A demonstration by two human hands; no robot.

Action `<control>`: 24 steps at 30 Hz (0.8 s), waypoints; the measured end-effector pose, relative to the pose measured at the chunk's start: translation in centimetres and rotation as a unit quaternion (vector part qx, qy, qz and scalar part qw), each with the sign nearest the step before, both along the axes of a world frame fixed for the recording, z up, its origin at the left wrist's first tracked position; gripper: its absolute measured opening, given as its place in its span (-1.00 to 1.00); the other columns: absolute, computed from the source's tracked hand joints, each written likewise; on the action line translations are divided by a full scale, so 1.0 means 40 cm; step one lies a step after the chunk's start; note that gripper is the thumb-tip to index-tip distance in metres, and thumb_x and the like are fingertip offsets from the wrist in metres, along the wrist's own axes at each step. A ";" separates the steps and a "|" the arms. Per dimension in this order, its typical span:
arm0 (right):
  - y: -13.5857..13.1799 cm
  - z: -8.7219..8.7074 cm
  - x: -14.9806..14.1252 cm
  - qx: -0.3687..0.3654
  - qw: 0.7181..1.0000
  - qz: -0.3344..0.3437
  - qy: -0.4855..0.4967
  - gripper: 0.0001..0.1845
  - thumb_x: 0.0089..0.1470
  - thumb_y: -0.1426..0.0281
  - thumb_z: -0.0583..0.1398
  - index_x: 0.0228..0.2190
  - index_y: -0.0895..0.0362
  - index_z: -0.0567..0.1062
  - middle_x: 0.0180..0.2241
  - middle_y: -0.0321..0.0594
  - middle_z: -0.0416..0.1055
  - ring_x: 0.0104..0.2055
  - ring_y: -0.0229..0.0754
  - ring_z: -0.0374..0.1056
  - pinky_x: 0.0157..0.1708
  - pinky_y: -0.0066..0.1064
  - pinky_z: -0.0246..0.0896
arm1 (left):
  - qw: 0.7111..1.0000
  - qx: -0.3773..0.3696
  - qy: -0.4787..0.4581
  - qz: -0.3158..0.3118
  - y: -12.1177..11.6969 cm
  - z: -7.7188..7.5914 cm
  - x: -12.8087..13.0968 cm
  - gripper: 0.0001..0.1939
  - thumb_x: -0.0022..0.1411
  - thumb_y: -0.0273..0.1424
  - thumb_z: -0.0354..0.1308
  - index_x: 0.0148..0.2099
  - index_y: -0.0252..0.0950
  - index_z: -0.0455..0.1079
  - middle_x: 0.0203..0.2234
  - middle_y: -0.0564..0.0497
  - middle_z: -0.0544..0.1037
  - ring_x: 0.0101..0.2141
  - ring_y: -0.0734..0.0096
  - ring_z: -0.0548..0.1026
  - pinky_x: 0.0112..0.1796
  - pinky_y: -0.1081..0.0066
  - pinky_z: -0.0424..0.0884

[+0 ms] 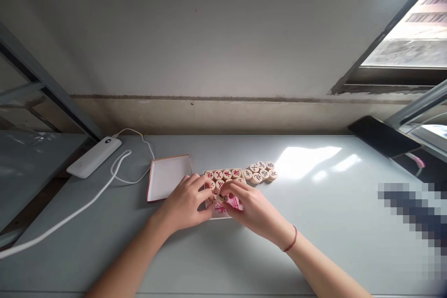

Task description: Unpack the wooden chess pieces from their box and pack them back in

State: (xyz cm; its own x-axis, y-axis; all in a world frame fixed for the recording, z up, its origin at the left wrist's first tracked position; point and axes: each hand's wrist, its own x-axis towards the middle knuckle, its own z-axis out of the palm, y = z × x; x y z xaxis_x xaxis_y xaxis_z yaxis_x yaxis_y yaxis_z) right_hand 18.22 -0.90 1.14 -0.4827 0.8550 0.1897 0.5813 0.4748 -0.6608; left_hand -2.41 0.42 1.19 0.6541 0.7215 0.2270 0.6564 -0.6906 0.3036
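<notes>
One box [234, 205], partly filled: red discs [227, 174] in rows. Right hand [249, 202] pinches one black disc [222, 198] over it; left hand [186, 202] curves at its left side, grip unclear. Loose discs [264, 173] lie just right; lid [169, 174], inside up, left.

- Wall [209, 46]: plain grey, fills the upper half, dimmer toward the left.
- Wall base: beige band [174, 115] along the bottom, rough dark line at its top edge.
- Window [408, 46]: upper right, partly in view; dark sill [401, 76], pinkish building [436, 7] outside, blown bright.
- Desk [331, 251]: smooth, pale blue-grey, back edge toward the wall.
- Grey metal bars: one slanting at left [52, 87], another at right [419, 102].
- Second grey surface [31, 172] beyond the left bar, brownish gap between.
- Light: daylight, white glare patch [303, 163] on the desktop.
</notes>
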 end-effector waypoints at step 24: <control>0.071 0.011 0.090 0.045 0.991 -0.074 -0.103 -0.77 0.14 0.45 0.06 -0.16 0.10 0.40 -0.17 -0.15 0.39 -0.40 -0.26 0.33 -0.39 -0.40 0.24 | 0.999 0.002 -0.030 0.037 0.017 -0.008 -0.008 -0.60 0.15 -0.68 -0.13 -0.11 -0.22 0.38 -0.18 -0.01 0.46 -0.13 0.29 0.38 -0.11 0.27 0.37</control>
